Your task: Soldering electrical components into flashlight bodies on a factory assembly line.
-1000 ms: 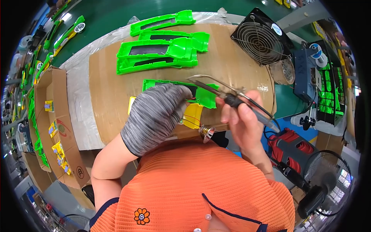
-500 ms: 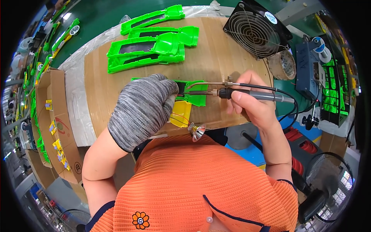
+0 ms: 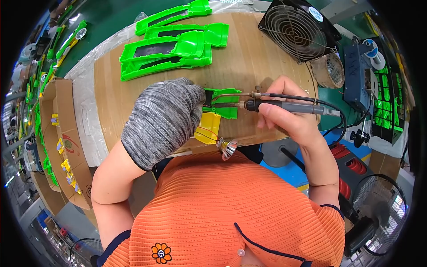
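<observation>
Evidently at risk: melting or scarring of the green housing (image 3: 229, 111), set on the cardboard sheet (image 3: 253, 49) directly before the torso, through stray contact with the soldering iron (image 3: 304, 108), presumably hot, its tip in or just above the recess. Likewise possible: a burn to the gloved left hand (image 3: 162, 120), from a slip of the tip toward nearby fingers; also a strained joint on the thin wires (image 3: 216, 132), slack over the yellow part (image 3: 208, 127) as far as the silvery lamp reflector (image 3: 229, 150), from a snag on the glove. Right hand (image 3: 293, 122): bare, closed around the iron's grey handle in a pen-like hold, shaft nearly level, tip leftward, forearm rising from lower right. Left hand: back uppermost, fingers curled over the housing's left portion, forearm slanting in from lower left; fingertips hidden, hence cannot tell whether pinching anything.
</observation>
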`<action>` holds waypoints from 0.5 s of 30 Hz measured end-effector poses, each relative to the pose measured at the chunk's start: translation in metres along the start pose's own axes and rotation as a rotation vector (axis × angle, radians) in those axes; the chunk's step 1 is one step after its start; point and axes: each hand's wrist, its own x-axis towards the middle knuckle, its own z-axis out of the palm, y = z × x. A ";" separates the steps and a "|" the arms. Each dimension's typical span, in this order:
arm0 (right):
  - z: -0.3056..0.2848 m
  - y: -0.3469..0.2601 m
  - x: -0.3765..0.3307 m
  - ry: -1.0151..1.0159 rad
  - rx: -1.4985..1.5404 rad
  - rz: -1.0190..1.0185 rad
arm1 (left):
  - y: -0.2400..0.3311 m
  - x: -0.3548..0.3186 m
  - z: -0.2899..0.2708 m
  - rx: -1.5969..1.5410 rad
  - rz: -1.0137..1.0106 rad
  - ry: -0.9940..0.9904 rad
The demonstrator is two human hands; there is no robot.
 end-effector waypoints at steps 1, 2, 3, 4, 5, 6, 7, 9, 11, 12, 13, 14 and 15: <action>0.000 0.000 0.000 -0.006 -0.010 0.003 | 0.000 0.000 0.000 0.012 -0.007 -0.016; 0.000 -0.001 0.000 -0.006 -0.011 0.004 | 0.000 0.001 0.000 0.010 -0.008 -0.016; 0.000 -0.002 0.000 -0.003 -0.017 0.002 | 0.000 0.001 0.000 0.004 -0.005 -0.014; 0.000 -0.002 0.000 0.000 -0.022 0.000 | -0.001 0.001 0.000 -0.003 -0.002 -0.012; 0.000 -0.001 0.000 0.000 -0.023 0.001 | -0.001 0.000 0.000 -0.004 -0.002 -0.012; 0.000 0.001 0.000 0.004 0.003 -0.013 | -0.002 0.000 0.000 -0.002 0.008 -0.005; -0.001 0.003 0.001 0.008 0.028 -0.026 | -0.002 0.000 0.001 0.001 0.019 0.002; -0.002 0.004 0.001 0.002 0.033 -0.027 | -0.003 0.001 0.001 -0.006 0.018 0.004; -0.003 0.003 0.003 -0.002 0.039 -0.029 | -0.001 0.002 -0.001 -0.013 0.018 0.006; -0.003 0.002 0.003 -0.009 0.022 -0.023 | 0.004 0.004 -0.005 -0.009 0.011 0.000; -0.003 0.001 0.003 -0.014 0.004 -0.017 | 0.007 0.005 -0.008 -0.004 0.005 -0.005; -0.003 0.000 0.004 -0.012 0.004 -0.017 | 0.006 0.005 -0.008 -0.004 0.007 -0.006; -0.003 -0.001 0.004 -0.012 0.012 -0.002 | 0.005 0.004 -0.007 -0.019 0.014 0.000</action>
